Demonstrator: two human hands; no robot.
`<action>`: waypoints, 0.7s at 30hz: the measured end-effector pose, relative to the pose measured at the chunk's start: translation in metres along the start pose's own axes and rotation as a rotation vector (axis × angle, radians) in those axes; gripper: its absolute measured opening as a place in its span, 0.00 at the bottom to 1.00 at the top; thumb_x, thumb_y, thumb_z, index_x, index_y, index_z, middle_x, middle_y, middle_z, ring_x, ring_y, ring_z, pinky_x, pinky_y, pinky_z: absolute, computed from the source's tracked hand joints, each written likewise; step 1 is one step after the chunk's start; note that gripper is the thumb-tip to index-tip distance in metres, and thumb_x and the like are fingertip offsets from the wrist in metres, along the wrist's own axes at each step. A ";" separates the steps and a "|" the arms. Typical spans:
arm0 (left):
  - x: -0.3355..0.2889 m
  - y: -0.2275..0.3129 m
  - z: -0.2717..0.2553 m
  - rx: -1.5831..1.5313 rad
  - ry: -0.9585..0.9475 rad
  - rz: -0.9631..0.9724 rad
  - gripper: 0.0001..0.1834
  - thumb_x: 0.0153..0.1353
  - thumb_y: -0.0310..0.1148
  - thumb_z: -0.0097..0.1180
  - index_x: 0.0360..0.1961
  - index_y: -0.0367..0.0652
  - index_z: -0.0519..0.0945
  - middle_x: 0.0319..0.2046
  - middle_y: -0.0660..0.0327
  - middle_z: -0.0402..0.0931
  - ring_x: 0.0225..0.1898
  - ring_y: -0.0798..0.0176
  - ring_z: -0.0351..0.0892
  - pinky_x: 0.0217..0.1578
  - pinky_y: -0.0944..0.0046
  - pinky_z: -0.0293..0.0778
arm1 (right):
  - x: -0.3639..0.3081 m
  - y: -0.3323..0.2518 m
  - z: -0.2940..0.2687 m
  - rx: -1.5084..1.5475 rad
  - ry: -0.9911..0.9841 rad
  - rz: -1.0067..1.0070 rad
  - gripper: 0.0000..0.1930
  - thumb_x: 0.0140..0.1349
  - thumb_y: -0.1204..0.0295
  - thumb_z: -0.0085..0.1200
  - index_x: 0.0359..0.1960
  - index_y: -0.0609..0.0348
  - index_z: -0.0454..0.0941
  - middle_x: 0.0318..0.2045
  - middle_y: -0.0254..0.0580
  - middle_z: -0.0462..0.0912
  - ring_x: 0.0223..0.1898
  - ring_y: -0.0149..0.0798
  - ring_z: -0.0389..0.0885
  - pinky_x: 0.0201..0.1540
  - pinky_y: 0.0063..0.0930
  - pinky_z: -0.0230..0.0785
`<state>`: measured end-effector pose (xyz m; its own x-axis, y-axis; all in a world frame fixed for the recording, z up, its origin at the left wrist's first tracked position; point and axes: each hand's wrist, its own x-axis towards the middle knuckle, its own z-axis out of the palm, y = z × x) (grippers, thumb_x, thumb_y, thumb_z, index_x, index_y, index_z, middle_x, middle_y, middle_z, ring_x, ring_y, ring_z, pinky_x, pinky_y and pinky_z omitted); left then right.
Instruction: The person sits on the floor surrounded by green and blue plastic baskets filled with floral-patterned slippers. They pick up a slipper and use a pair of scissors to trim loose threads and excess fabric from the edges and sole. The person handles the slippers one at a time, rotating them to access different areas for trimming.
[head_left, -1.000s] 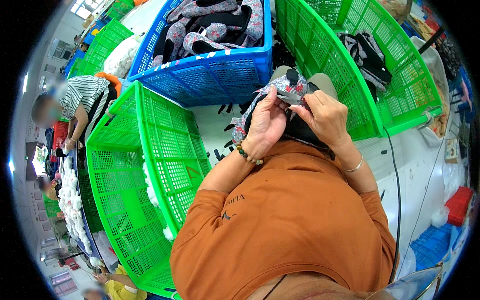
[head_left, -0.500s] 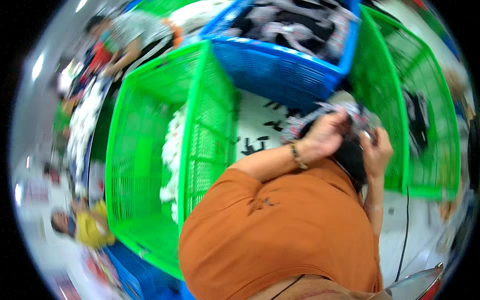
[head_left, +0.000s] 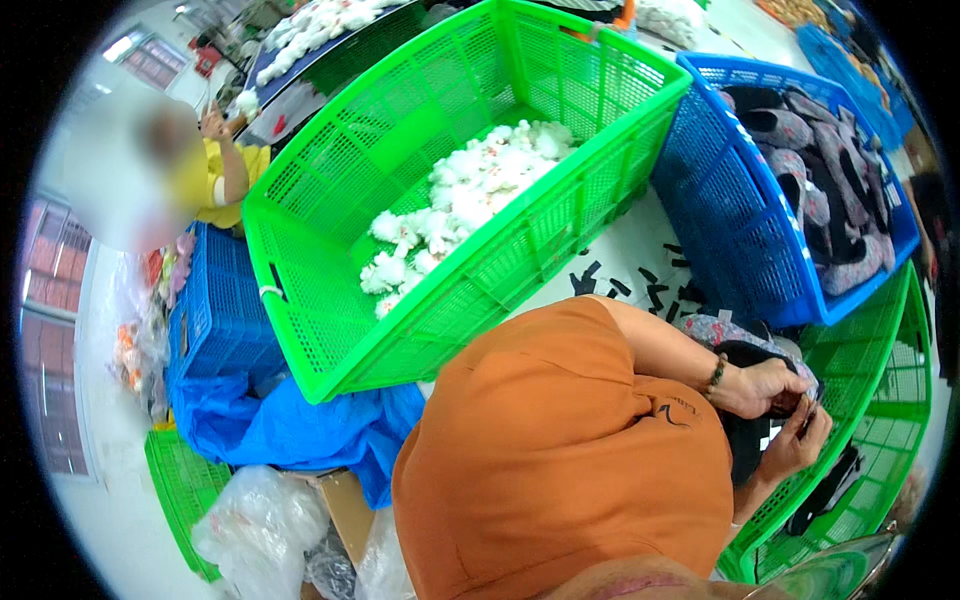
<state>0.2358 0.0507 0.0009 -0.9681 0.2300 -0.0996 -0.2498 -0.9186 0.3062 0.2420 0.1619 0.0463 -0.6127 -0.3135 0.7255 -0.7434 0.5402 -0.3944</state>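
Observation:
A grey patterned fabric piece with black parts lies across my lap, and both hands work at its right edge. My left hand, with a beaded bracelet at the wrist, has its fingers closed on that edge. Close beside it, my right hand pinches the same edge, fingertips almost meeting the left ones. Whatever small part sits between the fingertips is hidden. Similar grey and black pieces fill the blue crate ahead on the right.
A large green crate holding white fluffy plush pieces stands to the left. Small black strips litter the floor. Another green crate is at my right. Far left are a person in yellow, blue crates and plastic bags.
My view has swung left, so the crates and my hands appear shifted and turned. Both hands remain on the fabric piece and have come closer together at its edge.

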 end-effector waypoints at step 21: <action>-0.041 0.042 0.039 0.459 0.044 0.276 0.06 0.57 0.27 0.57 0.23 0.46 0.78 0.24 0.72 0.72 0.26 0.78 0.66 0.29 0.72 0.64 | 0.013 0.005 -0.004 -0.079 0.157 0.036 0.06 0.58 0.75 0.58 0.35 0.62 0.75 0.30 0.46 0.76 0.30 0.45 0.74 0.34 0.34 0.68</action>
<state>0.2642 0.0154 0.0551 -0.9997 -0.0234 0.0064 0.0210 -0.7058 0.7081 0.2315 0.1637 0.0560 -0.5845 -0.1709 0.7932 -0.6945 0.6108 -0.3802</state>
